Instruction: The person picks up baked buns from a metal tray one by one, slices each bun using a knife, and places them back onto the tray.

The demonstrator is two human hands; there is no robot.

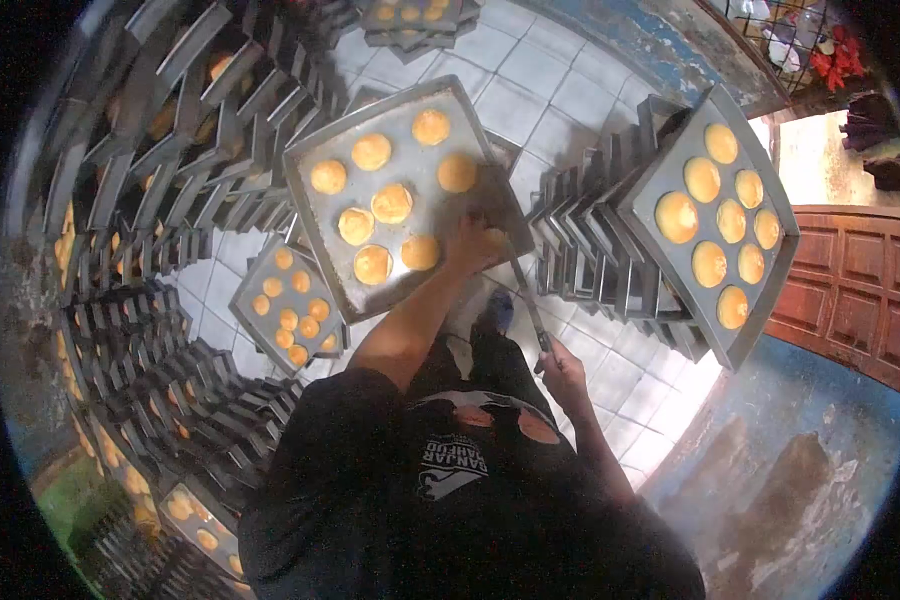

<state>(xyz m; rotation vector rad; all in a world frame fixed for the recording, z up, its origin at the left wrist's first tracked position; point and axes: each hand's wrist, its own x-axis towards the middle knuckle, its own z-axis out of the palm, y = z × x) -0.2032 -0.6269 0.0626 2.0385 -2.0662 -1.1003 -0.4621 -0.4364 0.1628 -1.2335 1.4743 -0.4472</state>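
A square metal tray [410, 215] holding several round golden buns [391, 203] lies in front of me. My left hand [470, 242] reaches over its near right corner, in shadow, with fingers curled round a bun [496, 238]. The fingertips are partly hidden. To the right, my right hand [565, 376] is wrapped round the handle of a long, thin spatula [526, 298]. Its narrow blade points up toward the tray's right edge, close to my left hand.
On the right, a tall stack of trays carries a top tray [705, 235] of buns. More stacked trays [170, 370] fill the left side. A smaller-looking tray [285, 308] of buns sits low at left. A wooden door [840, 275] stands in the right wall.
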